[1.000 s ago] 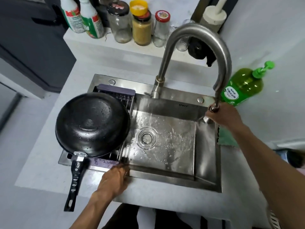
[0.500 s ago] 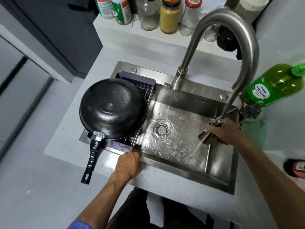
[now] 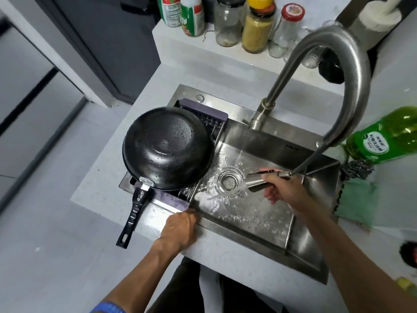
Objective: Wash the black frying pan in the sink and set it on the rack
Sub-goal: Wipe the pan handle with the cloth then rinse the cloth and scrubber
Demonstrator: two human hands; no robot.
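The black frying pan [image 3: 168,146] lies upside down on the purple-edged rack [image 3: 204,112] over the sink's left end, wet with drops, its handle [image 3: 133,213] sticking out toward me over the counter. My left hand [image 3: 179,228] rests on the sink's front rim beside the rack's near edge, fingers curled on the rim. My right hand [image 3: 285,190] grips the pull-out spray head [image 3: 259,180] of the tap, drawn low over the basin. Water sprays from it across the steel sink [image 3: 259,224] around the drain [image 3: 230,180].
The curved tap neck [image 3: 338,64] arches high over the basin. A green soap bottle [image 3: 383,136], a steel scourer [image 3: 357,169] and a green cloth [image 3: 356,203] lie right of the sink. Jars and bottles [image 3: 257,26] stand on the back ledge. Floor lies to the left.
My right hand has pulled the spray head down from the tap end and leftward to just beside the drain, water running. The pan and my left hand have stayed in place.
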